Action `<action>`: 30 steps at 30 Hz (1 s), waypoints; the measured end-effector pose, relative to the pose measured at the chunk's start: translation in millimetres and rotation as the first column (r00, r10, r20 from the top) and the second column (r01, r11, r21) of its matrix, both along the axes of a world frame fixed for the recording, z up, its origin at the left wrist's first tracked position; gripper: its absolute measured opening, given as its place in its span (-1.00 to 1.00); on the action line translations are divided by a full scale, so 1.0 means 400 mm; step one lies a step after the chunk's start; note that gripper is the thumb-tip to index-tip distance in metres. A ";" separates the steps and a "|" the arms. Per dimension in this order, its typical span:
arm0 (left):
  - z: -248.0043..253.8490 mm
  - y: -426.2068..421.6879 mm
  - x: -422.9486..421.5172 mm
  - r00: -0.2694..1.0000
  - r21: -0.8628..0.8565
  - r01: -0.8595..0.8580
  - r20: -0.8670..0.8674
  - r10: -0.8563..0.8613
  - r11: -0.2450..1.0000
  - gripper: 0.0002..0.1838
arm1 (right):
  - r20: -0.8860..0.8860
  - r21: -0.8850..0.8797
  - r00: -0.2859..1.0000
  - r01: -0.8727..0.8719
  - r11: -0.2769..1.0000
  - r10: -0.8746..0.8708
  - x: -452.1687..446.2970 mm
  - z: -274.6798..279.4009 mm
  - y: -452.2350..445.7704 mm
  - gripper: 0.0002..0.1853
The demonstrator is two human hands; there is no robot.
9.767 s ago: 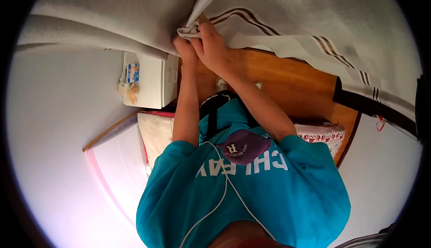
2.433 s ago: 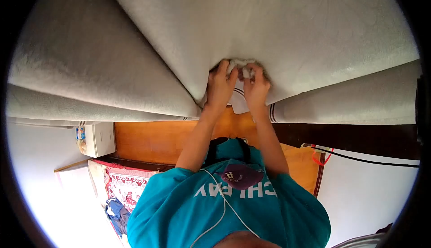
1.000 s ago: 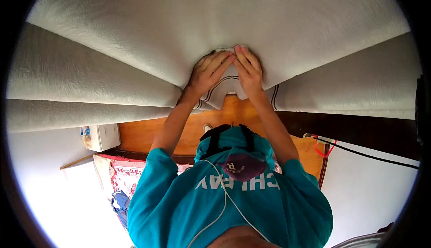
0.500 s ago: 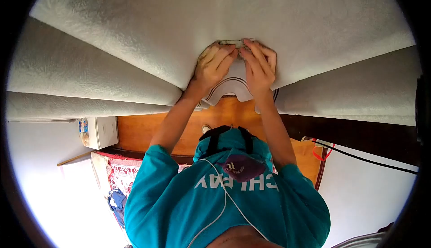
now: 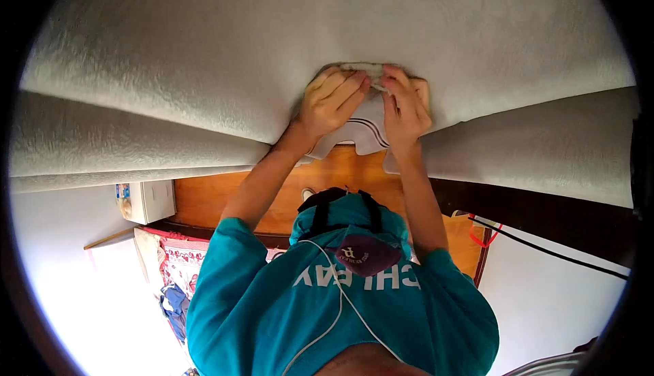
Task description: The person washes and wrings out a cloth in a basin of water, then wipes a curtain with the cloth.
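Observation:
A grey-beige curtain [image 5: 327, 15] with a faint pressed pattern spreads across the top of the head view. My left hand [image 5: 332, 100] has its fingers curled around a gathered fold [image 5: 371, 71] of it. From the other side, my right hand [image 5: 409, 107] pinches the same fold, its fingers bent. A small gap separates the two hands, with the bunched cloth visible between the fingertips. Below them hangs the curtain's wavy lower part [image 5: 361, 131], paler and edged with dark stripes. Some fingertips are hidden in the cloth.
Wooden flooring [image 5: 340, 168] lies beneath. A white cabinet [image 5: 157, 200] stands at left, near a red-and-white patterned cloth [image 5: 180, 260]. At right are a dark ledge [image 5: 531, 206], a black cable [image 5: 552, 243] and a red strap [image 5: 485, 240]. A white cord [image 5: 338, 308] hangs over my teal shirt.
Both hands have shifted slightly right and down in view, and sit a little farther apart. More of the bunched fold shows between them. The curtain's side folds have shifted lower.

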State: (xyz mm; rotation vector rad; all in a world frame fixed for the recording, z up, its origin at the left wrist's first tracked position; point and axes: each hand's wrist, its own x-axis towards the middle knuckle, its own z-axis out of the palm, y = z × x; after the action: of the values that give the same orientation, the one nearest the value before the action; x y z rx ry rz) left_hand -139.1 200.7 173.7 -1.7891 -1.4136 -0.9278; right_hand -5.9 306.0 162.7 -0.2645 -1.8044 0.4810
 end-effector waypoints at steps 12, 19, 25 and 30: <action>0.046 -0.038 -0.001 0.988 0.028 -0.146 0.063 0.144 0.989 -0.87 | -0.027 0.107 0.995 -0.089 0.990 0.092 -0.049 0.057 -0.023 -0.68; -0.050 -0.092 0.004 0.981 -0.109 -0.180 0.055 0.187 0.978 -0.92 | 0.178 0.109 0.972 -0.171 0.979 0.150 -0.038 -0.050 -0.032 -0.63; 0.190 -0.081 -0.001 0.966 0.232 -0.247 0.137 0.220 0.941 -0.86 | -0.078 0.199 0.992 -0.080 0.977 0.098 -0.109 0.224 -0.047 -0.63; 0.098 -0.066 -0.049 0.963 0.277 -0.268 0.095 0.251 0.923 -0.90 | 0.047 0.305 0.995 -0.098 0.947 0.088 -0.101 0.146 -0.046 -0.74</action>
State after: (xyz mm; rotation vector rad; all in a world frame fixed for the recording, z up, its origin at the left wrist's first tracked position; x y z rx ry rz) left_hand -158.8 174.2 212.8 -1.3337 -1.4277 -0.9918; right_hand -46.4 287.4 221.2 0.0287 -1.8996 0.2557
